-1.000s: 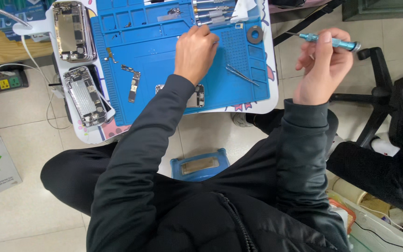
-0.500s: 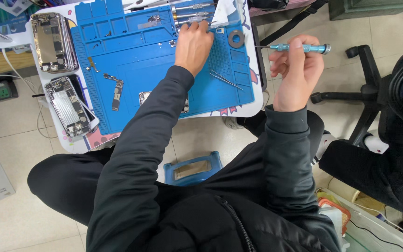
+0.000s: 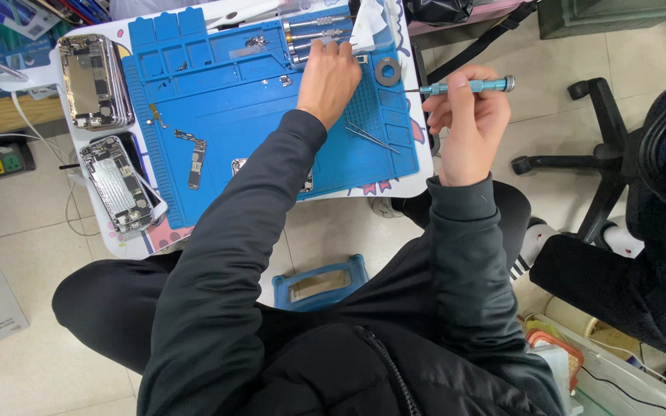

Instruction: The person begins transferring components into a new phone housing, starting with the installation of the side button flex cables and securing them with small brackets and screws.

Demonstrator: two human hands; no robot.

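Blue mat [image 3: 256, 100] covers our table; our left hand [image 3: 329, 77] fingers the tools [image 3: 310, 35], grip unclear, while our right hand [image 3: 468, 119] grasps a screwdriver [image 3: 468, 86].

The person wears a black jacket with long, smooth, slightly shiny sleeves that end in close-fitting cuffs at the wrists, leaving the left hand [image 3: 329, 81] and right hand [image 3: 468, 123] bare. A dark zip with small teeth runs down the front of the jacket [image 3: 383, 362], whose body looks padded. The trousers [image 3: 102, 300] are black too, and no rings, watch or gloves show on the hands.
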